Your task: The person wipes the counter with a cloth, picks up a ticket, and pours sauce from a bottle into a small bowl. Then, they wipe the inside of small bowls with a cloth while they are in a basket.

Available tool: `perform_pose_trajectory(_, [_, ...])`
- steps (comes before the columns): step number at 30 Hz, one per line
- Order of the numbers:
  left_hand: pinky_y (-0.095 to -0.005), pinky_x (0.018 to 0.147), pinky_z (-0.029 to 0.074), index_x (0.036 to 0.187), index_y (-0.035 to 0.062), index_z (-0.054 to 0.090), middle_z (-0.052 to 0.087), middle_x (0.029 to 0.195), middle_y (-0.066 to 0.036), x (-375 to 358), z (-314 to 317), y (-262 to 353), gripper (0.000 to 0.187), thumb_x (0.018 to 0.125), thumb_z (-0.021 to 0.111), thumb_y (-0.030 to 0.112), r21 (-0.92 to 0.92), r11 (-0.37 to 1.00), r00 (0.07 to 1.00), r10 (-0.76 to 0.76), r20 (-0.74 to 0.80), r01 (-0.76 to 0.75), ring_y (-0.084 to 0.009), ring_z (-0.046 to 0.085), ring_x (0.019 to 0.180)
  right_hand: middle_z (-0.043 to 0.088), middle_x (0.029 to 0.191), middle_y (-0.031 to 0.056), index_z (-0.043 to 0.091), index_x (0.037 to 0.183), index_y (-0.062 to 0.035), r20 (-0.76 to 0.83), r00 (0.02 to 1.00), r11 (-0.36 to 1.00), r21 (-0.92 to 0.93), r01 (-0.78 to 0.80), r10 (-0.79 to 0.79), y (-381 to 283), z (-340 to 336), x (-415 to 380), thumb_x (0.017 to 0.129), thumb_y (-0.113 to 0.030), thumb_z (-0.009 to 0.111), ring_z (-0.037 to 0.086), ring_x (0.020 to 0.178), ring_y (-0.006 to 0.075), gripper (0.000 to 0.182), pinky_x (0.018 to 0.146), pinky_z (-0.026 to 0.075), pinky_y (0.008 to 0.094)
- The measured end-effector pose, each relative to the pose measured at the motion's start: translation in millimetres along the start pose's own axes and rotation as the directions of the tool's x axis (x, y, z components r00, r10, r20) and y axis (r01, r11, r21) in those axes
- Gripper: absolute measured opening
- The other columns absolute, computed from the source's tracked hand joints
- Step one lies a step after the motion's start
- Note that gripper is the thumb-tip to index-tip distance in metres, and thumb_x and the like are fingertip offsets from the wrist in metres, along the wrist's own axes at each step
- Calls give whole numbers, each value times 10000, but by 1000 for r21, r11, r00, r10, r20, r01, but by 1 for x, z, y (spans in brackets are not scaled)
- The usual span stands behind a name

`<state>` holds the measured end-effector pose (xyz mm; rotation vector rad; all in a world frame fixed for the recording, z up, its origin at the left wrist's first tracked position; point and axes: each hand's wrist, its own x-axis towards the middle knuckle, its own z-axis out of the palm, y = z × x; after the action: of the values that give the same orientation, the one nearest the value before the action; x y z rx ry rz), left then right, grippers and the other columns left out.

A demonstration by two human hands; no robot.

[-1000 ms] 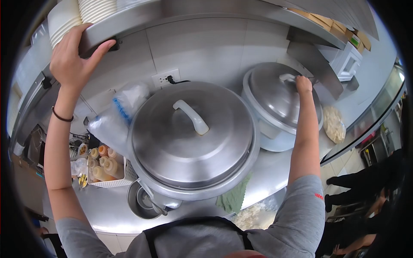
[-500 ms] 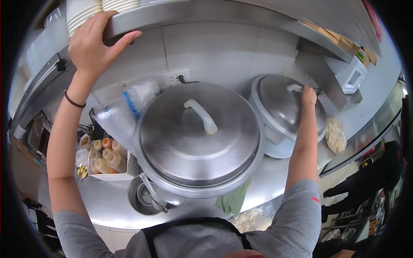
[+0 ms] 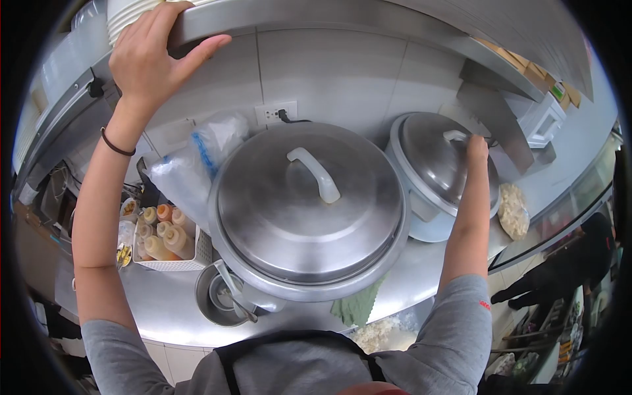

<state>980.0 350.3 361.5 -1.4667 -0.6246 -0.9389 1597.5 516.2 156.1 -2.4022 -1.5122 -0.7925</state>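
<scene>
My left hand [image 3: 146,66] is raised to the metal shelf [image 3: 237,16], its fingers over the front edge and its thumb out below. Out to the right, my right hand [image 3: 478,150] is closed at the end of the white handle [image 3: 454,135] on a smaller pot's steel lid [image 3: 428,155]; its fingertips are hidden. That lid sits on the white-rimmed pot. Between my arms stands a large round cooker whose domed steel lid [image 3: 263,217] has a curved white handle [image 3: 315,174]. Neither hand touches it.
Left of the cooker are a white basket [image 3: 174,264] of squeeze bottles, plastic bags [image 3: 181,181] and a metal pot [image 3: 204,301] with ladles. A green cloth [image 3: 359,303] hangs at the counter edge. A bag of pale food [image 3: 513,210] lies right. Another person [image 3: 566,257] stands at far right.
The whole view has shifted slightly, so the cookers and shelf appear a little to the right. Both hands keep their places on the shelf and at the smaller lid.
</scene>
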Motion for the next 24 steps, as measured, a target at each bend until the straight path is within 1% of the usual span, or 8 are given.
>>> perform_pose_trajectory(5, [-250,534,423,843,108,614,598,695,-12,1,0,0,402,620,732,420,5,1000,1000,12,-23,-12,-168,568,596,585,1020,208,584,1029,-21,239,968,996,55,63,-74,-9,-40,-16,686,-295,677,583,916,346,448,813,468,404])
perform_pose_trajectory(9, [-243,534,417,826,106,622,594,676,1,1,-1,-1,407,622,721,444,-12,1000,999,6,-51,-7,-154,563,578,601,1011,179,603,1016,-34,156,941,953,92,290,-301,-10,-28,-41,633,-328,721,598,906,303,497,800,473,375])
perform_pose_trajectory(12, [-259,563,430,863,100,615,601,722,-15,-2,-1,4,440,627,711,458,-4,997,997,-74,14,74,-166,571,611,611,978,186,628,940,-8,512,859,981,183,-71,-33,-34,-83,-61,658,-391,695,585,925,319,481,782,458,385])
perform_pose_trajectory(15, [-336,607,455,833,3,574,527,693,-115,0,-15,-3,486,676,666,455,-123,972,951,-162,263,200,-261,565,675,567,1078,183,566,1077,-52,165,986,986,164,-32,5,-38,-80,-85,691,-416,665,548,999,310,540,806,440,404])
perform_pose_trajectory(18, [-360,660,443,885,-1,534,555,800,-143,-6,-25,-17,522,691,619,476,-355,931,996,-70,49,83,-278,551,754,556,1100,185,547,1122,-45,-47,998,918,391,62,-47,-67,-132,-134,784,-339,597,533,1030,311,450,849,421,381])
perform_pose_trajectory(19, [-328,676,453,895,-33,556,583,883,-157,-11,-30,-21,430,723,633,353,-352,936,990,-54,-128,5,-268,569,794,594,1051,143,589,1066,-48,-300,950,797,551,247,-86,-72,-126,-151,803,-316,577,571,961,285,376,803,438,352])
perform_pose_trajectory(22, [-356,803,426,1050,69,521,472,1167,-140,-61,-74,-32,528,649,687,368,-518,854,999,-28,40,45,-297,479,1051,598,1071,104,580,1081,-14,-405,911,419,843,337,81,-124,-171,-256,854,-160,552,582,930,180,272,781,458,290])
perform_pose_trajectory(24, [-417,889,382,1098,70,482,383,1275,-157,-108,-139,-33,517,684,660,324,-575,812,987,-6,160,98,-338,382,1172,600,1028,132,577,1051,28,-487,865,381,828,412,124,-161,-200,-335,864,-94,528,587,912,194,229,755,481,288])
